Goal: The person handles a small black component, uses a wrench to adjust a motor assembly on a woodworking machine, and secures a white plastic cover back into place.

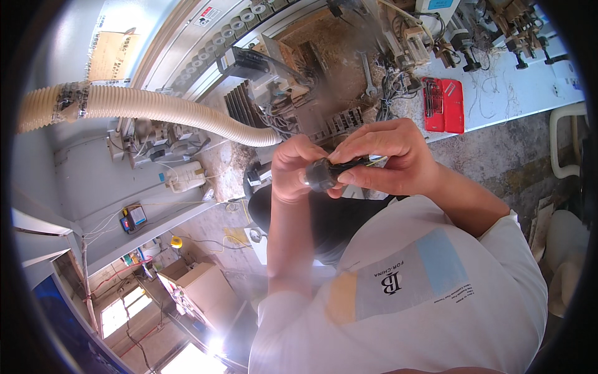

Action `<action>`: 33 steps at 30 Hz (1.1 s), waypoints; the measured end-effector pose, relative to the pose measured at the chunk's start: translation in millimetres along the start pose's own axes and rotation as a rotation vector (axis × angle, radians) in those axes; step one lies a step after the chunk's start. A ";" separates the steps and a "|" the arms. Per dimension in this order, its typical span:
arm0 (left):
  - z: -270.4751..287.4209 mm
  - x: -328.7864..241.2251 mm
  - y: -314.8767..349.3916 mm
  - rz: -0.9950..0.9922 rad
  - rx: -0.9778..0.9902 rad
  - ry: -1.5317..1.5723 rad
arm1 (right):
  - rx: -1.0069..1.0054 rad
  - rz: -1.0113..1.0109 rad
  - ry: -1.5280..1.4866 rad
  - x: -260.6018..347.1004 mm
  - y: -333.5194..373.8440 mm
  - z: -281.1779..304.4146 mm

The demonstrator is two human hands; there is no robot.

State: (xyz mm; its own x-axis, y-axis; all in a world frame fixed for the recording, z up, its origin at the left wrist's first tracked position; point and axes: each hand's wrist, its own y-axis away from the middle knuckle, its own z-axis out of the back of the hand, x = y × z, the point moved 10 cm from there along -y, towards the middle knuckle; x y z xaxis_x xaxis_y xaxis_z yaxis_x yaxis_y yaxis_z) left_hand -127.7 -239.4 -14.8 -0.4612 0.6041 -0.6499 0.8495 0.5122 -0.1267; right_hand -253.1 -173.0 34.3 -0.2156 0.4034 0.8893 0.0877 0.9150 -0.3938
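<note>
Close in front of my chest, both hands meet at a short, dark cylindrical part [320, 174] with a round end. My left hand [290, 167] is closed around it from the left, its thumb resting near the top. From the right, my right hand [392, 156] pinches the black cable [346, 166] that comes out of this part. A thin yellow-green wire [376, 161] shows between the right thumb and fingers. The fingers cover the joint between cable and part, so its exact kind is hidden.
Behind my hands stands a machine with a dusty bed [324, 37] holding a wrench [369, 78]. A ribbed hose [180, 113] crosses from the left. An open red tool case [443, 105] lies on the bench, right. A white jug [185, 176] stands at left.
</note>
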 end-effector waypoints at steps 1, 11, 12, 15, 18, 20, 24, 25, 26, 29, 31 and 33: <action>-0.6 -0.7 -0.1 -0.001 0.004 -0.002 | 0.005 -0.003 0.002 0.0 -0.3 -0.4; -1.5 -0.3 -0.4 0.003 0.016 0.011 | 0.019 -0.016 0.002 0.1 -0.1 -1.9; -2.1 -0.8 -0.5 -0.001 0.016 0.014 | 0.020 -0.020 -0.004 0.3 -0.1 -2.3; 1.0 -2.8 2.0 -0.011 0.021 -0.023 | 0.005 0.010 -0.039 3.2 -2.3 -4.5; 1.0 -2.4 2.5 -0.001 0.014 -0.010 | 0.003 0.021 -0.034 4.1 -2.0 -4.3; 1.2 -2.6 2.6 -0.007 0.025 -0.014 | 0.004 0.017 -0.021 4.3 -1.7 -4.0; -0.1 -2.3 -0.3 -0.002 0.039 -0.011 | -0.009 0.009 -0.019 2.0 -0.2 -2.1; 0.2 -2.4 -0.8 0.000 0.035 -0.013 | -0.013 0.009 -0.030 1.9 -0.1 -1.7; 0.3 -2.5 -1.3 0.002 0.031 -0.014 | -0.017 0.008 -0.042 1.8 -0.3 -1.6; 1.3 -2.0 -1.4 -0.003 0.031 -0.012 | -0.021 0.006 -0.032 1.5 0.2 -0.2; 2.0 -1.1 -2.4 -0.003 0.035 0.003 | -0.028 0.002 -0.023 0.9 0.4 1.2; 1.9 0.1 -2.4 0.002 0.033 0.028 | -0.038 -0.008 -0.033 -0.1 0.9 1.7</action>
State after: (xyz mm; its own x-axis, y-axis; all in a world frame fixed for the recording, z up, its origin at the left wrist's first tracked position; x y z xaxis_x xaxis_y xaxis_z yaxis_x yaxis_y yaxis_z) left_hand -129.3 -241.8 -16.0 -0.4657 0.6225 -0.6290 0.8585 0.4902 -0.1504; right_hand -254.7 -172.2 33.4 -0.2485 0.3965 0.8838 0.1224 0.9179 -0.3774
